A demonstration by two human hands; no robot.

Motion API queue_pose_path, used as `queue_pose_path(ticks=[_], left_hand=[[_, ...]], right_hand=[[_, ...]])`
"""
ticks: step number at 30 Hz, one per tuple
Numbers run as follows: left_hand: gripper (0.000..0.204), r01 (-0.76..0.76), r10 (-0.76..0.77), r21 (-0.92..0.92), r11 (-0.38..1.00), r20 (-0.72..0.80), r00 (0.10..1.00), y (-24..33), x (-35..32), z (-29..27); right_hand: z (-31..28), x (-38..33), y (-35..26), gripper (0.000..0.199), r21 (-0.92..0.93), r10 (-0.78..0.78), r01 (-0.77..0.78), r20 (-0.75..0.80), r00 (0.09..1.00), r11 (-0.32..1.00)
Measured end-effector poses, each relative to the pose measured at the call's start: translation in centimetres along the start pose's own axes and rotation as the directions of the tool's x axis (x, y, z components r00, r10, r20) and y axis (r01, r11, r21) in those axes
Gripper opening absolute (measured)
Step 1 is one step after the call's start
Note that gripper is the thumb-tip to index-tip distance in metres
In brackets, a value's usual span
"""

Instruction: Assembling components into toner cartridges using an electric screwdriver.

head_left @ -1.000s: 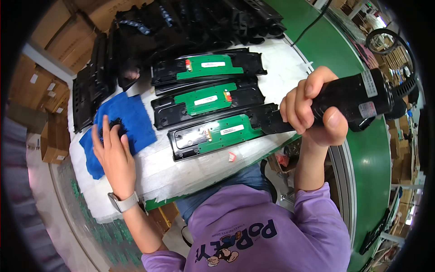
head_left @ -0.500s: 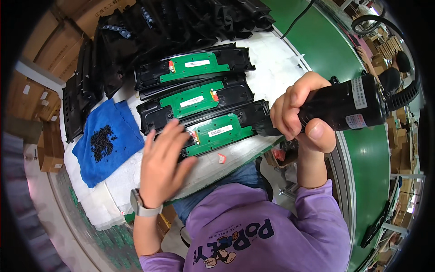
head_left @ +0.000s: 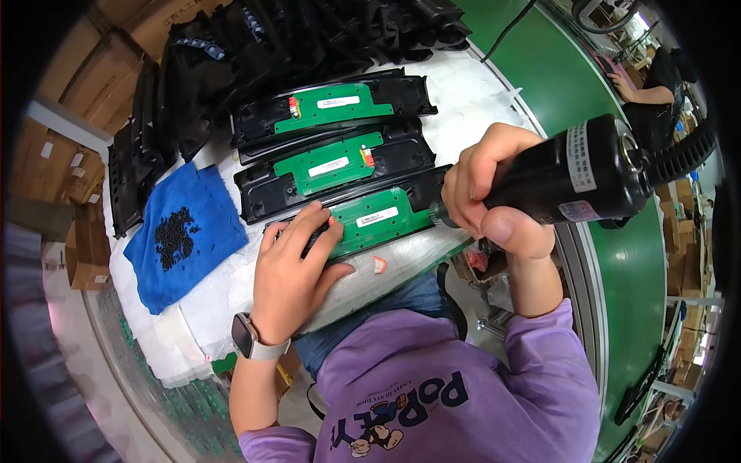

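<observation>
My right hand (head_left: 498, 189) is wrapped around a black electric screwdriver (head_left: 567, 174), held slanting with its ribbed nose down at the right end of the nearest black plastic housing (head_left: 428, 189). The bit itself is hidden. In that housing lies a green circuit board (head_left: 386, 208) with a white label. My left hand (head_left: 297, 258) rests over the housing's left end, its fingers stretched out and the thumb apart. Behind, two similar housings hold green boards: a middle board (head_left: 328, 166) and a far board (head_left: 340, 104). Left of them, small black screws (head_left: 176, 239) lie heaped on a blue cloth (head_left: 197, 201).
Black plastic parts (head_left: 301, 46) are piled at the back of the white-covered table (head_left: 478, 85). A small red-and-white scrap (head_left: 380, 265) lies near the front edge. A green conveyor belt (head_left: 540, 69) runs along the right. Another person (head_left: 656, 96) is at the far right.
My left hand has moved right and settled on the nearest housing's left end. The screwdriver has shifted slightly left in my right hand. Another person has come further into view.
</observation>
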State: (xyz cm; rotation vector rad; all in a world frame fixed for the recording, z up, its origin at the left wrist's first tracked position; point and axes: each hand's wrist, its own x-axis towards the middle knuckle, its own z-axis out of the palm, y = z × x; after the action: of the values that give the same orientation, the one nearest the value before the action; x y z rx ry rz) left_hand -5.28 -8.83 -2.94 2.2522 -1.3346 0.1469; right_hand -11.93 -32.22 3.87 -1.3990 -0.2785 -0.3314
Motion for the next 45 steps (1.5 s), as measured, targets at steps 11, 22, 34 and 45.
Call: queue_pose_path(ticks=[11,22,34,45], left_hand=[[0.040,-0.070,0.068,0.107,0.992,0.018,0.997,0.3,1.6,-2.5],[0.021,0.193,-0.019,0.355,0.915,-0.440,0.898,-3.6,4.6,-2.8],[0.040,0.617,-0.004,-0.738,-0.274,0.642,0.766,0.3,3.8,1.7],[0.044,0.535,0.020,-0.735,-0.417,0.581,0.814,-0.6,1.9,2.3]], right_hand=[[-4.3,0.8,-4.3,0.037,0.407,-0.382,0.309,0.109,0.918,0.859],[-11.5,2.0,1.8,0.056,-0.862,-0.039,-0.440,-0.463,0.885,0.251],[-4.1,10.8,5.6,0.054,-0.955,0.170,0.154,0.201,0.965,0.255],[-5.7,14.6,8.3,0.087,-0.939,0.650,0.098,0.301,0.698,0.330]])
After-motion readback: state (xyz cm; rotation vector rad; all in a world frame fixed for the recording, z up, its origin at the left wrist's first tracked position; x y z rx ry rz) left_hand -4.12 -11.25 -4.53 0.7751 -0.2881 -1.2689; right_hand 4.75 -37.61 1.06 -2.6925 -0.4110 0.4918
